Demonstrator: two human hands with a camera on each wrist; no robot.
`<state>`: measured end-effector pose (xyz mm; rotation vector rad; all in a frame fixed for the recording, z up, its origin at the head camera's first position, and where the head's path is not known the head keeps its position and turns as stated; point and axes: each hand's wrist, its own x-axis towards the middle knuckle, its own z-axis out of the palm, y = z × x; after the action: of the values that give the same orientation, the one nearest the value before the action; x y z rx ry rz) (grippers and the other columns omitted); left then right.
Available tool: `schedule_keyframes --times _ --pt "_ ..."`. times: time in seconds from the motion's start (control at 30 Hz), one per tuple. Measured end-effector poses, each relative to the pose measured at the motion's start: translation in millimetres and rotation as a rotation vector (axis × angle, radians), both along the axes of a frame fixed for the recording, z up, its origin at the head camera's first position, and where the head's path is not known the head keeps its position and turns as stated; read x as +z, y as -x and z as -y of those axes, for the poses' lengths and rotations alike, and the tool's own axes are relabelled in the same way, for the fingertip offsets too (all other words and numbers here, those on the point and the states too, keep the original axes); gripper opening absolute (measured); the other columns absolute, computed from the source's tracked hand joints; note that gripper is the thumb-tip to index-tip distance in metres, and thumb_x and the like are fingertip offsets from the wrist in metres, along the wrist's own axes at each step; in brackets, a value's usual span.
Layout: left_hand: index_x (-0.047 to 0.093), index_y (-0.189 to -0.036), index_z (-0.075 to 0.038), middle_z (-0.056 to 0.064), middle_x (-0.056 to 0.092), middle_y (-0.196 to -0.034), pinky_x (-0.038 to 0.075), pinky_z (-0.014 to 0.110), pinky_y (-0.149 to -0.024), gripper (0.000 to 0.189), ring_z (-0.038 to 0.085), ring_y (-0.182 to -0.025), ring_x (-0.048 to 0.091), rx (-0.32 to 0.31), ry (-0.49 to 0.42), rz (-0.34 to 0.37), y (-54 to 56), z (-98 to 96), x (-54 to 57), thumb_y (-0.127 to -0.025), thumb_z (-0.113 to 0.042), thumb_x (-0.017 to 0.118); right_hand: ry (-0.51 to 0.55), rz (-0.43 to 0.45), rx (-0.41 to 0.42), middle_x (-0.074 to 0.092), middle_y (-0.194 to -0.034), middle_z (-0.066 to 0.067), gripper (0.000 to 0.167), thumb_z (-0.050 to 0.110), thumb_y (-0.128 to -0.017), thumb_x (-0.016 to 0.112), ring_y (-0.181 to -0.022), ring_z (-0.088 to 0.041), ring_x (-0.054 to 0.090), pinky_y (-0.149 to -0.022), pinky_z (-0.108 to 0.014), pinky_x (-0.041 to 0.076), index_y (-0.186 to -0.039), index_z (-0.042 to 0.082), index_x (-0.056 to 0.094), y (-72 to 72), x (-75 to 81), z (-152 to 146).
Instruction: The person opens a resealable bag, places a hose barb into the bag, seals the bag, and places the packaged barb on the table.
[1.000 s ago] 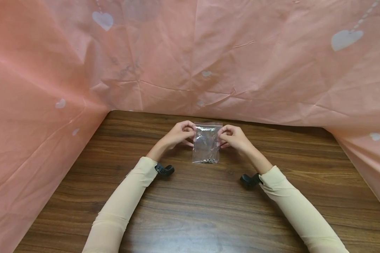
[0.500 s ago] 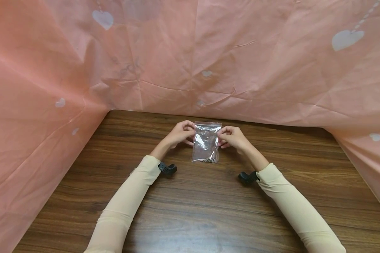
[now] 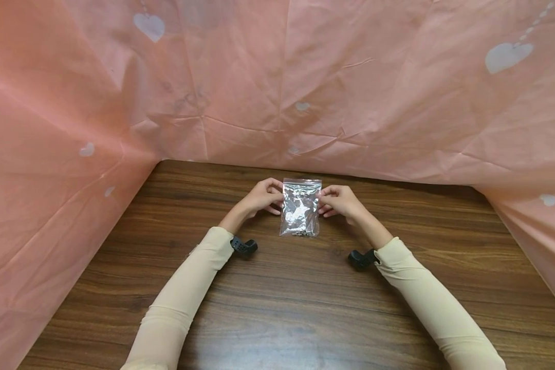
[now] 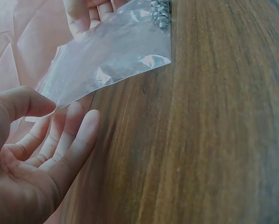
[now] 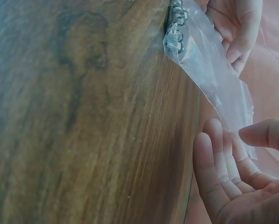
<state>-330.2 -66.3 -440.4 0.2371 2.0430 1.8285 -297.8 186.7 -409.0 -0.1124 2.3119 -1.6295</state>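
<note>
Between both hands a clear zip-lock bag [image 3: 299,208] stands with its zip strip at the top. Small shiny metal pieces [image 5: 177,28] lie gathered along its bottom edge, which is right at the tabletop. My left hand [image 3: 264,197] pinches one side edge, thumb against the fingers; in the left wrist view the thumb [image 4: 34,103] meets the plastic there. At the opposite edge, my right hand [image 3: 339,201] pinches the bag between thumb and index finger, its other fingers loosely extended below. Glare hides part of the bag's front in the head view.
A brown wood-grain table [image 3: 277,308] lies under the hands. Pink sheeting with white hearts [image 3: 277,103] rises close behind the bag and along both sides. Black bands with mounts [image 3: 244,246] sit at both wrists over cream sleeves [image 3: 180,298].
The bag has shifted slightly left and its glare has spread across the front, as its face tilts a little. Both hands keep their grip; the left forearm has moved slightly inward.
</note>
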Motion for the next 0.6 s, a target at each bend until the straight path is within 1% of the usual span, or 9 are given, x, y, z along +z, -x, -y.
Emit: schedule_keyframes --times 0.17,0.33,0.43,0.6 --pt "0.048 -0.133 0.001 0.01 0.063 -0.098 0.061 0.032 -0.064 0.041 0.016 -0.075 0.066 -0.018 0.034 0.019 -1.3 1.7 -0.6 -0.094 0.002 0.059 -0.014 0.025 0.001 0.074 -0.088 -0.01 0.038 0.006 -0.098 0.055 -0.074 -0.014 0.072 -0.072 -0.031 0.061 -0.13 -0.015 0.054 0.4 -0.3 -1.4" --pt "0.047 -0.137 0.002 0.011 0.063 -0.102 0.06 0.03 -0.064 0.043 0.015 -0.075 0.067 -0.032 0.056 0.046 -2.1 3.4 -2.0 -0.095 0.001 0.06 -0.031 0.045 0.003 0.074 -0.099 -0.019 0.041 0.008 -0.099 0.055 -0.074 -0.013 0.072 -0.073 -0.031 0.061 -0.133 -0.014 0.054 0.8 -3.2 -2.6" --pt "0.046 -0.138 0.002 0.011 0.064 -0.103 0.06 0.03 -0.065 0.044 0.014 -0.075 0.067 -0.039 0.06 0.054 -1.9 4.7 -3.2 -0.096 0.0 0.059 -0.032 0.045 0.001 0.074 -0.1 -0.02 0.041 0.009 -0.099 0.055 -0.074 -0.013 0.072 -0.072 -0.03 0.06 -0.133 -0.014 0.055 0.3 -4.0 -2.8" --pt "0.046 -0.141 0.001 0.011 0.064 -0.103 0.061 0.029 -0.067 0.046 0.014 -0.077 0.068 -0.051 0.06 0.073 -2.1 6.9 -3.5 -0.097 -0.001 0.06 -0.028 0.041 -0.005 0.075 -0.096 -0.014 0.04 0.009 -0.1 0.054 -0.074 -0.013 0.072 -0.071 -0.029 0.06 -0.133 -0.014 0.056 -1.3 -3.9 -3.2"
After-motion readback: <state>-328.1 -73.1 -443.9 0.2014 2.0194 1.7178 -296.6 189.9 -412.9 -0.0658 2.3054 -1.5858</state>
